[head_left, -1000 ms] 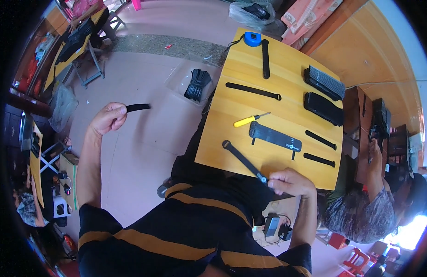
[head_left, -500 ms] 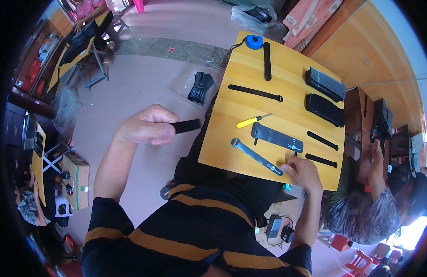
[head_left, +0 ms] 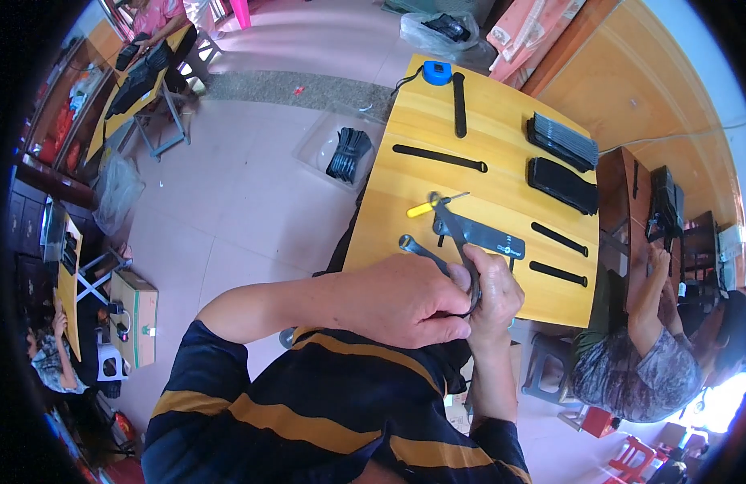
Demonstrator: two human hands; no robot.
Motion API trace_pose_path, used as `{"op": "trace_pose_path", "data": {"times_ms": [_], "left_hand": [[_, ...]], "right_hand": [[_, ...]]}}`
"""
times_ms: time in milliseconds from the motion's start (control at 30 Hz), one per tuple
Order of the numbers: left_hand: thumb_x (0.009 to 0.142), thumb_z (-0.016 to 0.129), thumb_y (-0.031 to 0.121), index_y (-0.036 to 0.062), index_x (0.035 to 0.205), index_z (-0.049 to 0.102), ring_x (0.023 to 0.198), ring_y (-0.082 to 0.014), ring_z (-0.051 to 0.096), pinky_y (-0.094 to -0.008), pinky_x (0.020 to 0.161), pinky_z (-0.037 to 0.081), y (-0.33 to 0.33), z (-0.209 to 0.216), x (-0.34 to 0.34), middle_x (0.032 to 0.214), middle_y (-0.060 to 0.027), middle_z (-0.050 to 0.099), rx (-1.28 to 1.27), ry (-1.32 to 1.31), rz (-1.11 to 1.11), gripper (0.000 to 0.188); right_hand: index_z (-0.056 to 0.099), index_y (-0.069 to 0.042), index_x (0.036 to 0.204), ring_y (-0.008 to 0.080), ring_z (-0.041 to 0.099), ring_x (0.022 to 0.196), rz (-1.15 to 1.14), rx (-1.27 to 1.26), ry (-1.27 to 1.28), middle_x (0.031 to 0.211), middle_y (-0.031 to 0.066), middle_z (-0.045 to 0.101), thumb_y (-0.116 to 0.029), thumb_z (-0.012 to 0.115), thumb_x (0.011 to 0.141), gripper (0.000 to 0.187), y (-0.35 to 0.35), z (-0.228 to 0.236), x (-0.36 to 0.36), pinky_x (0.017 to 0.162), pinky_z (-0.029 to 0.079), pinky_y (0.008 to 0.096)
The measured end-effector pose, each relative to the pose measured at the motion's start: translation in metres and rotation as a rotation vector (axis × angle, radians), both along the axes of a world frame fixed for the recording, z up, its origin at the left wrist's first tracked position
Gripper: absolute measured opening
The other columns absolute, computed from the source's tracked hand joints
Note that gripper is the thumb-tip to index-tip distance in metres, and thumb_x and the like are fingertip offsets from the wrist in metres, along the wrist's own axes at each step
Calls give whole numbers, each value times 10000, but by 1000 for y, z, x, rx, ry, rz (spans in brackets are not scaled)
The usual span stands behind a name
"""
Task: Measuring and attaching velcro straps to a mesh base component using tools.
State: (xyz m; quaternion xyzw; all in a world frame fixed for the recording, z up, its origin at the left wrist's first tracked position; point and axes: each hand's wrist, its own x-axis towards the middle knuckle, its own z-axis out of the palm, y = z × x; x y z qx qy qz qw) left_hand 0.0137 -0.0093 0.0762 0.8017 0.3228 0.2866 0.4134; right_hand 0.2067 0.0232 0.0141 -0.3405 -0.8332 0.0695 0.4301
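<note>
Both my hands meet over the near edge of the yellow wooden table (head_left: 502,121). My left hand (head_left: 409,302) is closed, its fingers pinching a black hook-and-loop strap (head_left: 451,222) at a bend. My right hand (head_left: 495,294) is closed on the same strap, which slants up and away to its ringed end. Under the hands lies another ringed strap (head_left: 424,248), partly hidden. Just beyond are a wide dark strip (head_left: 490,238) and a yellow-handled screwdriver (head_left: 420,210), whose shaft points right.
Single straps (head_left: 439,158) lie about the table, with two strap stacks (head_left: 562,185) at the right and a blue tape measure (head_left: 437,73) at the far left corner. A clear bin (head_left: 308,153) holds bundled straps. A co-worker (head_left: 631,363) sits at the right.
My left hand has swung right from beside the table to join my right hand. My right hand has risen slightly from the table edge, and a strap is now bent between them.
</note>
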Motion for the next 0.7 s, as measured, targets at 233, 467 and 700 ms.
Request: {"op": "trace_pose_path", "data": {"times_ms": [233, 467, 700], "left_hand": [[941, 776, 290, 73, 856, 638, 572, -129, 568, -283, 528, 424, -2, -18, -23, 690, -25, 616, -139, -46, 189, 271], [976, 732, 198, 17, 1001, 684, 601, -24, 508, -205, 529, 385, 12, -65, -33, 768, 15, 634, -205, -201, 690, 189], [1002, 665, 169, 38, 936, 679, 570, -30, 505, -210, 506, 381, 17, -83, -23, 735, 18, 630, -502, -219, 567, 147]], "right_hand": [[684, -5, 1045, 157, 667, 688, -71, -405, 397, 827, 91, 683, -79, 723, 958, 121, 0, -13, 17, 622, 522, 283], [658, -2, 1094, 85, 597, 689, 19, -846, 720, 820, 36, 648, -136, 678, 1018, 155, -7, -28, 29, 637, 495, 222], [636, -8, 1146, 86, 597, 722, 64, -954, 789, 862, 46, 648, -152, 671, 1027, 189, -6, -40, 40, 667, 501, 213]]}}
